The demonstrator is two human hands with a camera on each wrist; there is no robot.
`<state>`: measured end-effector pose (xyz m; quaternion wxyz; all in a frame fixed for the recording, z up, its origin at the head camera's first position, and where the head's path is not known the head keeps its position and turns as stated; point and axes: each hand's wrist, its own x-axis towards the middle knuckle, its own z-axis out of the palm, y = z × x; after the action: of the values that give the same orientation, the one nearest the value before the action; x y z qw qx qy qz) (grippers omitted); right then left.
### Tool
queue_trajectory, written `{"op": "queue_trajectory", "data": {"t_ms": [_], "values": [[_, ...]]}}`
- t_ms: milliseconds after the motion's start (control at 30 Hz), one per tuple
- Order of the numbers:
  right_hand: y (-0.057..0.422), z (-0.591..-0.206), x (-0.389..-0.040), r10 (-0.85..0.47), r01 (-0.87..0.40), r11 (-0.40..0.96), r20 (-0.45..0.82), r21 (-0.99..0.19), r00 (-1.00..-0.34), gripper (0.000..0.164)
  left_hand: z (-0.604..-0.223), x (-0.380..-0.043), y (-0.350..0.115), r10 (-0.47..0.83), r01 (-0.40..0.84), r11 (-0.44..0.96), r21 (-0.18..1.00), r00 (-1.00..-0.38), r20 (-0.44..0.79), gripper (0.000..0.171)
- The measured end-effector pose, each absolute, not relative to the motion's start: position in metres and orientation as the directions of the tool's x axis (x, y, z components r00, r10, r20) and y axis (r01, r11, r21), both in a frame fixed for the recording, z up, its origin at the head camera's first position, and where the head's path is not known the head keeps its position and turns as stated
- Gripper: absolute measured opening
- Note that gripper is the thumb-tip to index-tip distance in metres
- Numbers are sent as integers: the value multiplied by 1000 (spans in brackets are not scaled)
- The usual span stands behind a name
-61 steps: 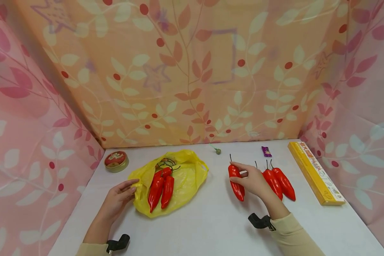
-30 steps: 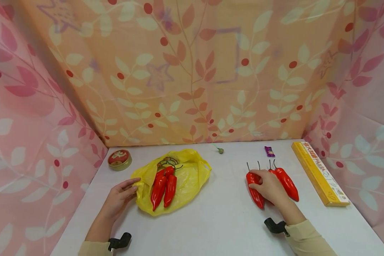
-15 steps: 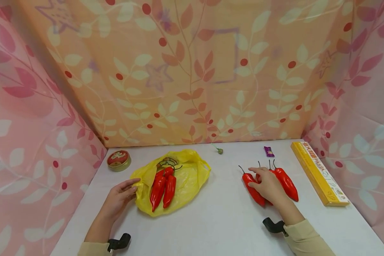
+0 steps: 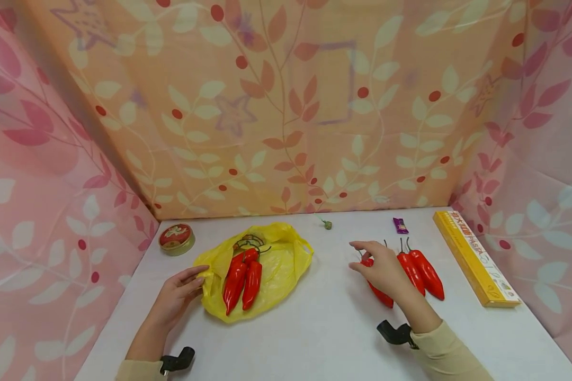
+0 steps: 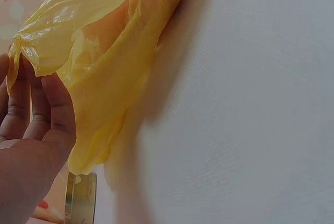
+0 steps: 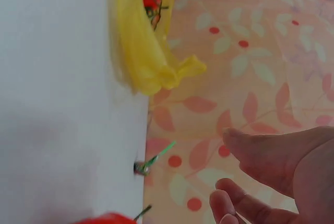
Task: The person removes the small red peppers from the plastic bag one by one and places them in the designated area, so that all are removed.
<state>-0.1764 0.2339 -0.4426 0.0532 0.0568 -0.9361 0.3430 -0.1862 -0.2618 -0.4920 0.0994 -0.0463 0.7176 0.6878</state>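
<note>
My left hand pinches the left rim of a yellow plastic bag, the bag bunched at its fingertips in the left wrist view. Glossy red chili peppers with dark stems lie inside the bag's mouth. Over on the right, my right hand hovers above a red chili pepper, thumb and fingers spread apart with nothing between them. That hand partly covers this pepper and another one behind it. Two more red chili peppers lie just to the right. The right wrist view shows the hand's fingers apart.
A round red and gold tin stands at the back left. Towards the back lie a small green item with a green string and a purple wrapped sweet. A yellow pasta box lies along the right side; patterned cloth surrounds the table.
My right hand carried a chili pepper rightward, laid it beside the others and let go. It has since lifted slightly back to the left. My left hand keeps its hold on the bag.
</note>
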Motion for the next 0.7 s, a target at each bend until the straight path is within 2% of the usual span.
{"op": "queue_trajectory", "data": {"t_ms": [267,700], "values": [[194,-436,-189,-117,-212,681,182,-701,-976,53,-490,-187,-262,85,-186,49,981,-978,-189,48],[113,-442,-210,-207,-187,488,95,-853,-974,57,-492,-186,-262,83,-197,45,979,-976,-201,48]]}}
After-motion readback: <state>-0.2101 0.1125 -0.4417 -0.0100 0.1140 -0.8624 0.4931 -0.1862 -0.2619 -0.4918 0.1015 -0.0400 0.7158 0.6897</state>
